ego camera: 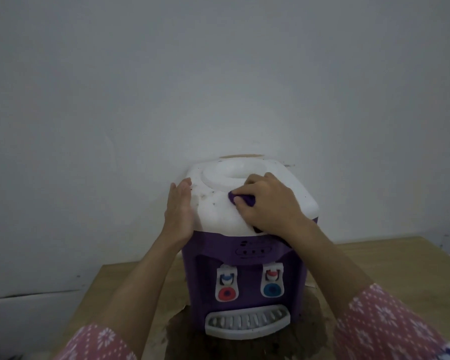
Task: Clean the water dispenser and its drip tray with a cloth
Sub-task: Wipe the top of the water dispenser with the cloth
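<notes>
A purple water dispenser (pixel 244 258) with a white top (pixel 218 209) stands on a wooden table. Dark specks dot the left part of the white top. My right hand (pixel 268 203) grips a purple cloth (pixel 242 198) and holds it against the top beside the round bottle well (pixel 234 172). Most of the cloth is hidden under my fingers. My left hand (pixel 178 211) lies flat with straight fingers against the top's left side. A grey-white drip tray (pixel 247 322) sits at the dispenser's foot, below the two taps (pixel 248 281).
The wooden table (pixel 390 258) stands against a plain white wall (pixel 218 74). A dark stained patch (pixel 182 333) spreads on the tabletop around the dispenser's base. The table's left edge runs near my left forearm.
</notes>
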